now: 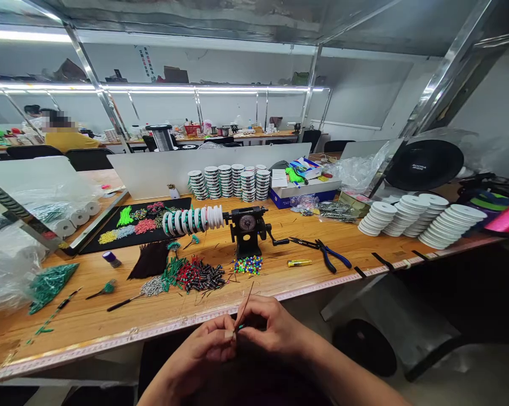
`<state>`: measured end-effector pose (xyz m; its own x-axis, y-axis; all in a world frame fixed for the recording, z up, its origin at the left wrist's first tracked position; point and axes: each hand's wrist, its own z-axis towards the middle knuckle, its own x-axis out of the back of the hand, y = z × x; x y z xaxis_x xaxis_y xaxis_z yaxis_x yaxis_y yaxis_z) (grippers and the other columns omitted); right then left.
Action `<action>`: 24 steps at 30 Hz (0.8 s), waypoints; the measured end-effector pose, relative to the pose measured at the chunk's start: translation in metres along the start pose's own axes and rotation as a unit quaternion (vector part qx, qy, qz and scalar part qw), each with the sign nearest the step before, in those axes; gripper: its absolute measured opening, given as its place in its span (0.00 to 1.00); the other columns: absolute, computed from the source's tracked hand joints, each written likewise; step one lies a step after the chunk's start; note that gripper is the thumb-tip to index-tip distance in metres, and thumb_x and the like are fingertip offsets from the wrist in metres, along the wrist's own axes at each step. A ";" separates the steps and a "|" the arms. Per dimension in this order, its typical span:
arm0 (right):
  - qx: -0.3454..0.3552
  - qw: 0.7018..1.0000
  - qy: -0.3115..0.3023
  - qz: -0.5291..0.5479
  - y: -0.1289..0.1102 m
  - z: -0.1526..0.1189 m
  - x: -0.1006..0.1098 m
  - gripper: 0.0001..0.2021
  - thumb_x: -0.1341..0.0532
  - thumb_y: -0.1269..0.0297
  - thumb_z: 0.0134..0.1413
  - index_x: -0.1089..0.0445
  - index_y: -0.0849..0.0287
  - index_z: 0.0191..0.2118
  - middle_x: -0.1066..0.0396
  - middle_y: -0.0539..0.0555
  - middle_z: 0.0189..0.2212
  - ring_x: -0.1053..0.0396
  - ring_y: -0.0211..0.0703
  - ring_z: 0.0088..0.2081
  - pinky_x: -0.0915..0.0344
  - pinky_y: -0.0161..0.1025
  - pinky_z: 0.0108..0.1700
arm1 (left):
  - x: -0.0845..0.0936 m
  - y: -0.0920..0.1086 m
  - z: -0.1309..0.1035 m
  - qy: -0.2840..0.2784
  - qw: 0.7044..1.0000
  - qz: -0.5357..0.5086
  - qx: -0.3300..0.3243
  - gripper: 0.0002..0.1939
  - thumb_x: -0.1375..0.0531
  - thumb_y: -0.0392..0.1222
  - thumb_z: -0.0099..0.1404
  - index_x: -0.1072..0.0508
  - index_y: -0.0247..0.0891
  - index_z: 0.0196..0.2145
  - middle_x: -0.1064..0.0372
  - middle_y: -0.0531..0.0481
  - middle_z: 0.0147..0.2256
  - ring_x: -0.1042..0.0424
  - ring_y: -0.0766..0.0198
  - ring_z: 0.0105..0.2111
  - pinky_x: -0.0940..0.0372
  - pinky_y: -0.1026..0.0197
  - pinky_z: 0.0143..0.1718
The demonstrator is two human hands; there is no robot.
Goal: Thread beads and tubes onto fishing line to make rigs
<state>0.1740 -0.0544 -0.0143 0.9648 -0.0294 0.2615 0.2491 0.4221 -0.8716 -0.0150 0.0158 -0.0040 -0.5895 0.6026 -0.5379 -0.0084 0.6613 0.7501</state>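
My left hand (214,340) and my right hand (269,325) meet just below the front edge of the wooden table (161,309). The left fingers are pinched on something too small to make out. Between the right fingertips is a thin dark strand (249,293) that points upward, with a small green piece (241,326) beside them. Beyond the hands lie red, green and black small parts (199,274), and colourful beads (248,265) sit at the foot of a black hand-cranked winder (248,225). White spools (195,220) are lined up on its shaft.
Pliers (332,256) and a yellow tool (299,263) lie right of the winder. Stacked white spools (452,225) stand at the right. A black mat (123,245) with coloured piles, a dark cloth (150,259) and a green bag (53,286) are left. A person (68,138) sits far back.
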 end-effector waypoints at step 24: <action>-0.124 0.974 0.052 0.184 0.011 0.005 -0.015 0.16 0.30 0.50 0.53 0.23 0.61 0.32 0.24 0.52 0.27 0.27 0.43 0.31 0.32 0.37 0.37 | -0.011 -0.014 0.004 0.037 0.990 -0.130 -0.051 0.13 0.25 0.40 0.50 0.26 0.36 0.23 0.36 0.54 0.27 0.37 0.66 0.31 0.38 0.63 0.36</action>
<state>0.1620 -0.0448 -0.0255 0.9926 -0.0145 -0.1206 -0.1157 0.1903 -0.9749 -0.0052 0.0021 -0.0102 -0.6136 0.3815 -0.6913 -0.2468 0.7390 0.6269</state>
